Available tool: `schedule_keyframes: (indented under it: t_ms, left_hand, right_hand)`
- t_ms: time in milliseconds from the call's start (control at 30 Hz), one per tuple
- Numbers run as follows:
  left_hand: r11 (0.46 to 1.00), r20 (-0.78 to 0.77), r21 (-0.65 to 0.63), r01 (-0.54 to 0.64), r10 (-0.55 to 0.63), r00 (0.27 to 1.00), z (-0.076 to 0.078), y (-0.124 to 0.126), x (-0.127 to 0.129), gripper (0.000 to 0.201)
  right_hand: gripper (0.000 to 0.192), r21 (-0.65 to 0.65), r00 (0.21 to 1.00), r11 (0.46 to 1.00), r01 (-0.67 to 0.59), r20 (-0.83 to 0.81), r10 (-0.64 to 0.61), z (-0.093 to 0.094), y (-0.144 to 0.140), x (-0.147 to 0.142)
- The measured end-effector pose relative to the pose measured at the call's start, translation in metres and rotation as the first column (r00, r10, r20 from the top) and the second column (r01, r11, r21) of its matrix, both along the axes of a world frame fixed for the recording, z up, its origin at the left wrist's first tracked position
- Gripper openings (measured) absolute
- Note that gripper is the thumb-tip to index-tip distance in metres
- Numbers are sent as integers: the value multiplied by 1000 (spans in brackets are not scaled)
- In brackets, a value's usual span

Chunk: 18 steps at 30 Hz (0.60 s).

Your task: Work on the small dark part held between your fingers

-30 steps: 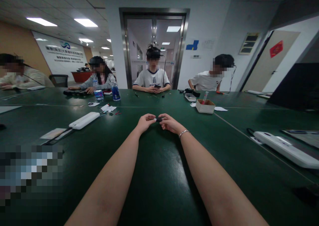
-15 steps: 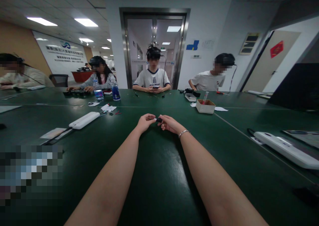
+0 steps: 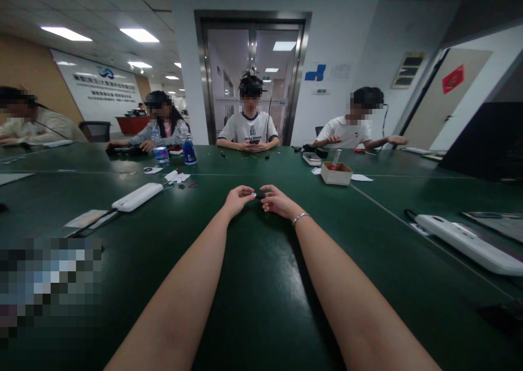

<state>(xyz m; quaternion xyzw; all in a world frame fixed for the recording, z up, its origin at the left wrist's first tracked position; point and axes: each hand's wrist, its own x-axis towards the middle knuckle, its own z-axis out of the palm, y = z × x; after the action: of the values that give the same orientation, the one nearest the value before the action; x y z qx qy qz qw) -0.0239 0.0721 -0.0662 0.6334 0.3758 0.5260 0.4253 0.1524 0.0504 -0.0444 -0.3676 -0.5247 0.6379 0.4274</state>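
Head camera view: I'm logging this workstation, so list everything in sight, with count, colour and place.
table: one, dark green, fills the foreground
small part: one, black, pinched between both hands
power strip: two, white, one left, one far right
cardboard box: one, brown, right of centre, a red-capped tube in it
bottles: two, blue-labelled, far left of centre
paper scraps: several, white, near the bottles
people: four, seated at the far side
bracelet: one, silver, right wrist
left hand: on the part
right hand: on the part
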Motion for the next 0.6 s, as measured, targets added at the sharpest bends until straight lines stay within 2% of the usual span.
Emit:
schedule_keyframes:
  t_ms: [67, 167, 233, 467, 600]
  left_hand:
    - [1000, 0, 2, -7, 7, 1000, 1, -1, 0, 25]
    - [1000, 16, -9, -26, 26, 1000, 2, -3, 1, 26]
    - [999, 12, -29, -37, 38, 999, 4, -5, 1, 26]
    - [994, -102, -93, -58, 49, 994, 5, -6, 4, 13]
    - [996, -138, -87, -19, 7, 990, 3, -4, 5, 19]
  right_hand:
    - [37, -19, 1000, 1000, 4, -18, -5, 1, -1, 0]
    - [10, -53, 999, 998, 28, 30, -26, 1, -1, -1]
    - [3, -44, 998, 998, 38, 53, -36, 1, 0, -2]
    - [23, -20, 1000, 1000, -6, -25, 5, -3, 0, 2]
    - [28, 5, 999, 999, -31, -44, 32, -5, 1, 4]
